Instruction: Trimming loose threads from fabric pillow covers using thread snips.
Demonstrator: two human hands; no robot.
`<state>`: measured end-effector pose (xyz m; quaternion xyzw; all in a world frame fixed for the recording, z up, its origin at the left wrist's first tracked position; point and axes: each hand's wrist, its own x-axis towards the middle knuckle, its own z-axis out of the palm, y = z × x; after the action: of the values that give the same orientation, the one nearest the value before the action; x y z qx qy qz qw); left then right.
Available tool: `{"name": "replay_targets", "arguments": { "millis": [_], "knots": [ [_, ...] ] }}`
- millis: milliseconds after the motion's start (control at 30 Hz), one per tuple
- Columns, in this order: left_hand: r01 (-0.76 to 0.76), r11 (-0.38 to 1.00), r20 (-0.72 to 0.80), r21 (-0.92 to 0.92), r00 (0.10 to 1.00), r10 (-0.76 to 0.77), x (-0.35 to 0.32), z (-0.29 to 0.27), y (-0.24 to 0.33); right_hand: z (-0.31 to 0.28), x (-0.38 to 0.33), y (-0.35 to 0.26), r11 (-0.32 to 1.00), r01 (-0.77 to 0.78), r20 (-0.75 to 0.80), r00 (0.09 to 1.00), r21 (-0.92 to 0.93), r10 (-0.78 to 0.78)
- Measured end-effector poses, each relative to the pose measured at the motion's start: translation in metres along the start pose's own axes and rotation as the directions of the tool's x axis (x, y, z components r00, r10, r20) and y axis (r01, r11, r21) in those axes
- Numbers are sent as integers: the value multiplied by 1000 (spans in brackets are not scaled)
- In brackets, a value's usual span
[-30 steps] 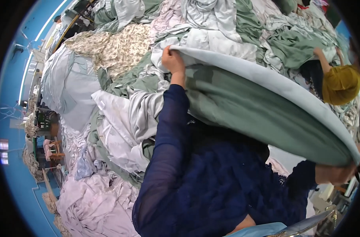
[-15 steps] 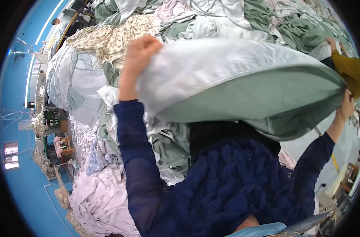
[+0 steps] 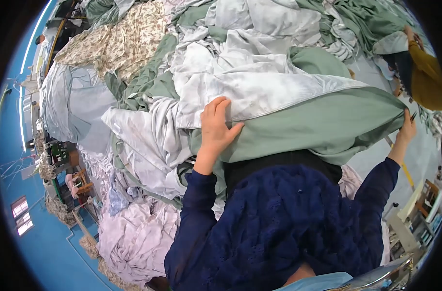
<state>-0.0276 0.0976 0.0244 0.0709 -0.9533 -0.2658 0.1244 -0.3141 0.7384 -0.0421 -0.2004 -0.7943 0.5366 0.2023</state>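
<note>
At the far left a blue floor (image 3: 46, 252) borders the heap, and a pale lilac bundle (image 3: 133, 233) lies low beside the person's left sleeve. The left hand (image 3: 216, 128) rests flat, fingers spread, pressing down on the near left corner of the green sheet (image 3: 323, 121), right where its white piped edge (image 3: 298, 99) meets a crumpled white sheet (image 3: 148, 131). From there the green sheet runs its long axis rightward across the person's front, lying just ahead of the body and draped over the pile of mixed linens (image 3: 260, 29). The right hand (image 3: 406, 128) grips the sheet's far right end, fingers closed on the cloth, arm stretched well out. Both hands hold the sheet, one at each end, the left closer to the body. Beyond the right hand another person in a mustard top (image 3: 427, 77) works near the pile's edge, so room on that side is tight; bare grey floor (image 3: 420, 165) lies below.
</note>
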Motion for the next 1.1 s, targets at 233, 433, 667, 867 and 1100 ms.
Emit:
{"name": "replay_targets", "arguments": {
  "millis": [233,433,667,867,1100],
  "knots": [
    [-234,962,-111,143,962,250,13,28,-28,6,-8,-13,998,-51,-2,999,-46,51],
    [-274,958,-77,79,957,280,25,23,-35,13,-19,-24,1000,-29,-2,1000,-3,29],
    [409,655,88,-636,881,-465,48,17,-53,40,-36,-28,977,27,77,997,-210,-11],
    [654,487,283,-578,721,-632,73,18,-90,91,-54,-16,595,362,265,932,-717,-248],
    [703,469,361,-535,692,-626,75,24,-90,109,-74,-14,568,434,344,901,-700,-264]
  ]
}}
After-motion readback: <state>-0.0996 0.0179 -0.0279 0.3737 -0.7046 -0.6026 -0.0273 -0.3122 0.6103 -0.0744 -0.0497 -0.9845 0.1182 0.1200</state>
